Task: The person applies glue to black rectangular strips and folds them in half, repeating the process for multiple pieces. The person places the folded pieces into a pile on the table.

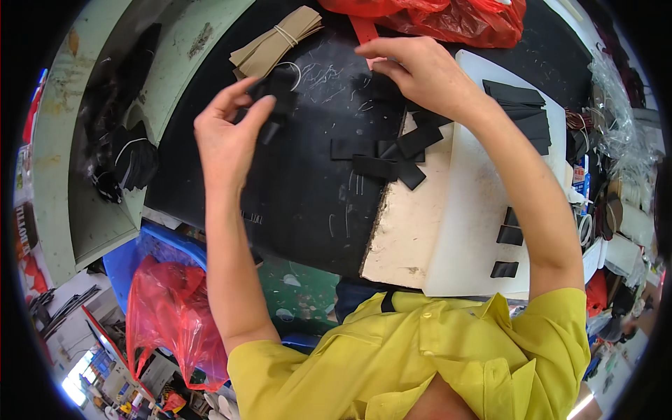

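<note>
My left hand is closed, thumb against fingers, at the edge of a bundle of black strips. A thin white band loops out at the top of that bundle. Farther off, my right hand hovers with thumb and forefinger apart, beside the hanging handle of a red plastic bag; whether it touches the handle is unclear. Below it, several loose black pieces lie in a scattered pile, partly on the black tabletop and partly on a worn pale board.
Banded brown card strips lie at the back. A white board on the right carries a black stack and small black pieces. A metal tray borders the left; below hangs another red bag in a blue bin.
</note>
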A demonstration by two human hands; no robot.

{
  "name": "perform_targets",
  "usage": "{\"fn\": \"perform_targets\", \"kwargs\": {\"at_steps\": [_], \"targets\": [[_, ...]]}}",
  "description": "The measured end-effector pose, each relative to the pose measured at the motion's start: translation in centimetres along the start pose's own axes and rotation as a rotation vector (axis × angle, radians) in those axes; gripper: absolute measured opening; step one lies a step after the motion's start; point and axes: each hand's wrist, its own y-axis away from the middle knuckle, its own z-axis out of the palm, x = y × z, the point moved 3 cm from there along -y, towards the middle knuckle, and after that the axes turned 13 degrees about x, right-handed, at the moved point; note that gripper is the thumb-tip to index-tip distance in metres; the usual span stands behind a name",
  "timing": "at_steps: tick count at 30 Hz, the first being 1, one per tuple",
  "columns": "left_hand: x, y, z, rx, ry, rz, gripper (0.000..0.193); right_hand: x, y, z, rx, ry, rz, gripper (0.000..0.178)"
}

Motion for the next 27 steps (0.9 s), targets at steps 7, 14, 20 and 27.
{"fn": "perform_targets", "kwargs": {"at_steps": [7, 14, 20, 27], "targets": [[1.1, 2.7, 1.4, -0.061, -0.365, 0.78, 0.053, 0.0, 0.6, -0.4, -0.194, 0.41, -0.293, 0.021], [0.9, 9.2, 4.4, -0.407, -0.28, 0.582, 0.048, -1.6, 4.1, -4.2, -0.297, -0.203, 0.023, 0.025], [0.6, 9.4, 3.4, -0.354, -0.067, 0.343, 0.037, -1.9, 8.0, -4.8, -0.064, 0.05, -0.169, 0.028], [-0.5, 7.9, 0.9, -0.103, 0.251, -0.161, 0.04, -3.5, 5.0, -4.2, -0.262, -0.375, 0.373, 0.024]]}}
